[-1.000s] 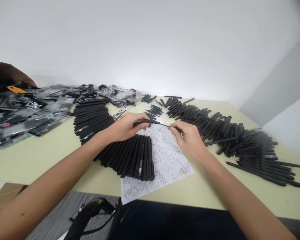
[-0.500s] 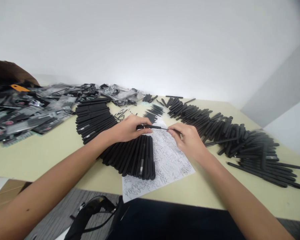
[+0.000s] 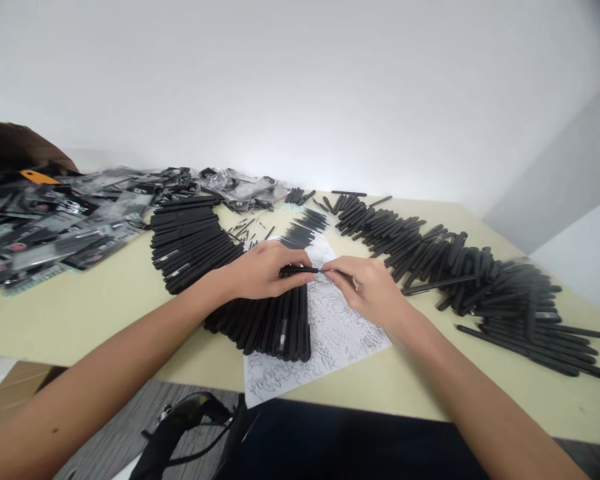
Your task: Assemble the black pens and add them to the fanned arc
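Your left hand (image 3: 267, 272) grips a slim matte-black pen (image 3: 300, 270) as your right hand (image 3: 373, 288) pinches its thin end, both just above a white scribbled paper sheet (image 3: 337, 320) and a curved bank of black pens (image 3: 265, 327) on the cream surface (image 3: 80, 327), glossy plastic packets (image 3: 80, 227) heaped far left.

Beyond the left hand (image 3: 265, 270) and right hand (image 3: 373, 290), rows of black pens (image 3: 190, 240) curve across the counter (image 3: 80, 327) and block the way forward, with plastic packets (image 3: 65, 227) heaped past them on the left. Room to pass runs along the near edge, either side of the paper sheet (image 3: 340, 340), and through a narrow gap between rows at far centre.
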### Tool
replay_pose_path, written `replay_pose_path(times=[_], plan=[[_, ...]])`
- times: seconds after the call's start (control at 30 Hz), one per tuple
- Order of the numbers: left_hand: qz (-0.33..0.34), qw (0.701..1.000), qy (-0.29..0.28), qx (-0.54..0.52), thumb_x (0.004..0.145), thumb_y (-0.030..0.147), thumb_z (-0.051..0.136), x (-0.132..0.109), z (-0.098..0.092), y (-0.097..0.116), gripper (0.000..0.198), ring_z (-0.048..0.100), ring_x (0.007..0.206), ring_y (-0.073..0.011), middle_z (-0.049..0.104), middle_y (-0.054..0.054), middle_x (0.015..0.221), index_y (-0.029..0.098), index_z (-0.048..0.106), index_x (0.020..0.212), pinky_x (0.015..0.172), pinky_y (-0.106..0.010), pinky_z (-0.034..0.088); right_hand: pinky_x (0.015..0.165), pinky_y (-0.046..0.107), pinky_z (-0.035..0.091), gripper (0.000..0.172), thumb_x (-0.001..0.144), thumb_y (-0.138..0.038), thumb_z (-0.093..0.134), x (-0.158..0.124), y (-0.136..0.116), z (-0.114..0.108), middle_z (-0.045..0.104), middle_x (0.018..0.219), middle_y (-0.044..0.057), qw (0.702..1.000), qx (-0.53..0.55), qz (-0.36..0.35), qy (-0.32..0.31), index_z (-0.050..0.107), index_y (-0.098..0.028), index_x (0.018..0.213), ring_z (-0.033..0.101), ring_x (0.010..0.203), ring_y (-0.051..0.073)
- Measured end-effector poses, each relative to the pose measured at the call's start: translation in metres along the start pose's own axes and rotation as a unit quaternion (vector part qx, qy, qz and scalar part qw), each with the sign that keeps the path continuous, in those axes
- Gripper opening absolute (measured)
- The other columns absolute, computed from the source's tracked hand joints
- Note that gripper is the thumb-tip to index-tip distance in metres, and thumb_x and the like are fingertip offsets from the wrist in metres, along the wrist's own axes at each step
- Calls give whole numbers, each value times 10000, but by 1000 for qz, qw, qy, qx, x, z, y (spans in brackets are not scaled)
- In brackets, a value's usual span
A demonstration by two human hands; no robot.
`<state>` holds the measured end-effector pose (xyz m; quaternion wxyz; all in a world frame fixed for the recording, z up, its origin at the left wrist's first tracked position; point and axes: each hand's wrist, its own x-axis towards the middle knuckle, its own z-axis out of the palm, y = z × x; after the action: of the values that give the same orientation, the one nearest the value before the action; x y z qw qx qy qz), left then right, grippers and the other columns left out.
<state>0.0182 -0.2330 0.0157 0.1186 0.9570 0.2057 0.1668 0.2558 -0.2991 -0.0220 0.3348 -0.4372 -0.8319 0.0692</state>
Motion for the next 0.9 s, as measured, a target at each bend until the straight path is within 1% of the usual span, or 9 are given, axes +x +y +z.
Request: replay_pose_path(times=[0.07,0.17,0.23,0.33,0.47,0.63,0.7,0.83,0.9], plan=[[10,999,20,32,1022,444,491,-1,1,1,335,626,623,-134,739,-32,816,184,692,1086,629,-243,414,754,294,479,234,1024,-248,501,0,-3,0,774,1019,39,1000,-1,-2,4,726,-210,1077,700,845,179],[36,996,31,72,1034,415,469,-2,4,2,318,603,597,-130,724,-21,774,181,668,1114,601,-243,394,733,287,473,244,1035,-261,487,-1,-7,2,773,1007,43,1000,-3,-7,-4,720,-208,1084,696,819,173],[56,995,30,80,1040,395,458,-2,6,3,304,597,599,-130,708,-18,746,179,666,1091,595,-244,387,709,282,463,243,1037,-261,483,0,-9,3,774,1022,47,1000,-3,-13,-14,713,-204,1092,691,791,167],[65,994,27,81,1044,366,446,-2,7,4,296,573,583,-124,682,-14,714,175,671,1021,583,-247,372,707,282,455,233,1035,-260,489,0,-9,5,775,1034,43,1000,-3,-15,-16,710,-200,1079,687,780,162],[51,994,35,86,1037,343,447,-2,4,3,289,545,568,-119,661,-11,694,167,667,970,577,-255,356,719,288,451,231,1030,-286,503,2,-4,2,777,985,37,1000,-10,3,-10,722,-212,1032,688,790,171],[21,997,30,64,1031,352,450,-2,-3,-3,286,536,569,-109,641,2,686,173,645,925,590,-251,359,646,281,410,232,1009,-309,542,2,1,-7,761,855,30,999,-13,45,-3,738,-210,936,649,695,162],[9,998,32,52,1029,355,454,-2,-6,-7,281,542,582,-106,640,6,698,175,636,915,603,-246,368,644,282,405,230,1004,-294,543,3,3,-11,757,840,27,998,-9,60,10,743,-209,928,640,682,161],[-1,998,47,42,1021,372,480,-2,-10,-17,282,551,592,-103,635,11,689,176,636,891,630,-241,380,666,283,415,228,994,-252,533,2,9,-16,756,842,21,998,3,57,38,746,-207,928,647,699,162],[-6,998,55,42,1019,378,484,-3,-11,-23,293,545,579,-102,629,10,671,173,638,876,626,-240,378,653,287,410,230,984,-253,535,2,13,-17,747,809,19,996,-4,68,56,744,-204,902,636,670,161]])
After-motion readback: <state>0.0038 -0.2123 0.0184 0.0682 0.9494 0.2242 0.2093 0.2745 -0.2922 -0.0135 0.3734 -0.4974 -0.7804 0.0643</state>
